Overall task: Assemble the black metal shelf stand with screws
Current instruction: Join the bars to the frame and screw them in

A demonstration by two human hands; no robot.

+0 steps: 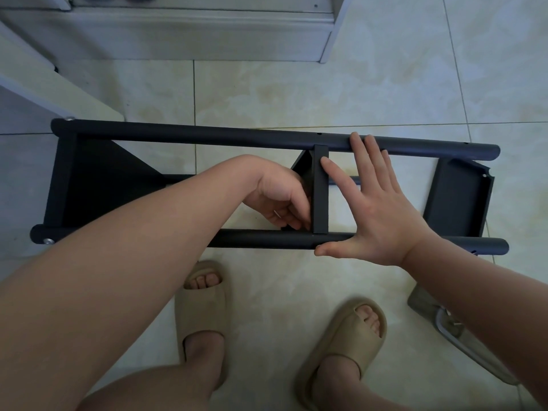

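Shelf stand (pixel 178 134) lies sideways on the floor (pixel 296 93); right hand (pixel 382 215) flat, fingers spread, bracing both rails; left hand (pixel 281 200) curled, pinching a silvery piece (pixel 277 214), probably a screw; step: fastening middle shelf (pixel 321 191); next likely needs hole alignment.

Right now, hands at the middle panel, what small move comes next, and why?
Probably seat the small silvery piece held by the left hand where the black middle shelf panel meets the near black metal tube; the spread right hand braces the far black tube.
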